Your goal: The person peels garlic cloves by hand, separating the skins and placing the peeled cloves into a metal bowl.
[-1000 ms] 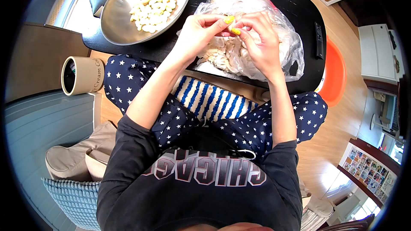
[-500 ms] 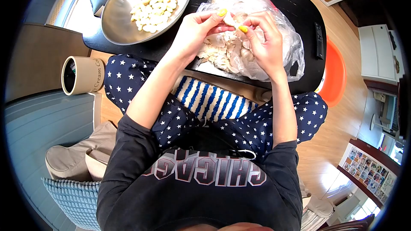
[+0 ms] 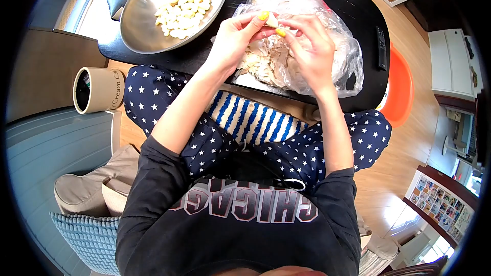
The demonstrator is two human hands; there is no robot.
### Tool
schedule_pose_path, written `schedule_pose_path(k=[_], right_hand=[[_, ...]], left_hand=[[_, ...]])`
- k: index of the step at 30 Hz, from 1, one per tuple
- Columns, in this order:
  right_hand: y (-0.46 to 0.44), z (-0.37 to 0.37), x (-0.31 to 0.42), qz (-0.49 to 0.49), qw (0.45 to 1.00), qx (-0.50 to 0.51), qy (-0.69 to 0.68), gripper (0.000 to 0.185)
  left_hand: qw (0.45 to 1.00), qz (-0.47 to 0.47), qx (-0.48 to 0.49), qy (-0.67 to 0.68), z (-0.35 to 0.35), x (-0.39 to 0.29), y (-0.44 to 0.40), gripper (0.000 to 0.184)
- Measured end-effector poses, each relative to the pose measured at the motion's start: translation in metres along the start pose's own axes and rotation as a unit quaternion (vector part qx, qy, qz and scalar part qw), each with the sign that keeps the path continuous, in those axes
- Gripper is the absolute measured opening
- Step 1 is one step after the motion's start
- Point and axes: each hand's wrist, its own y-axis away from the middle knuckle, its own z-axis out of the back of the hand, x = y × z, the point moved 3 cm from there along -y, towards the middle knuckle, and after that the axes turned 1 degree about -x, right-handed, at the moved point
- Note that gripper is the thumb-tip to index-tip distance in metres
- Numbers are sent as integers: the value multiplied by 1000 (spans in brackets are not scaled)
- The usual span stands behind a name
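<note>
A pale garlic clove (image 3: 272, 21) is pinched between the fingertips of my left hand (image 3: 233, 38), just above the peelings. My right hand (image 3: 313, 46) meets it from the other side, thumb and fingers closed at the clove's edge. Beneath both hands lies a heap of dry garlic skins (image 3: 262, 63), partly on a clear plastic bag (image 3: 343, 46). What else the bag contains is partly hidden by my right hand. To the left, a steel bowl (image 3: 138, 18) holds many peeled garlic cloves (image 3: 184, 13).
The black table (image 3: 371, 15) carries a remote control (image 3: 381, 48) near its right edge. An orange tub or stool (image 3: 400, 87) stands beyond that edge. A cream-coloured bin (image 3: 108, 89) is at the left, and a blue-and-white striped cloth (image 3: 255, 117) lies between my knees.
My right hand has moved slightly left, closer to my left hand, and its thumb now reaches the clove's edge. More of the clove shows. The bowl and bag stay nearly in place.
</note>
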Motion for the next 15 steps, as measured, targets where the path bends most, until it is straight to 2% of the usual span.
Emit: schedule_pose_path(k=[4, 9, 15], right_hand=[[4, -4, 1, -30, 999, -32, -6, 17], [3, -3, -4, 49, 997, -63, 23, 16], [3, -4, -3, 50, 997, -59, -5, 15]], left_hand=[[1000, 11, -2, 17, -2, 2, 1, 29], [999, 1, -8, 53, -3, 3, 3, 26], [999, -15, 8, 47, -3, 1, 4, 24]])
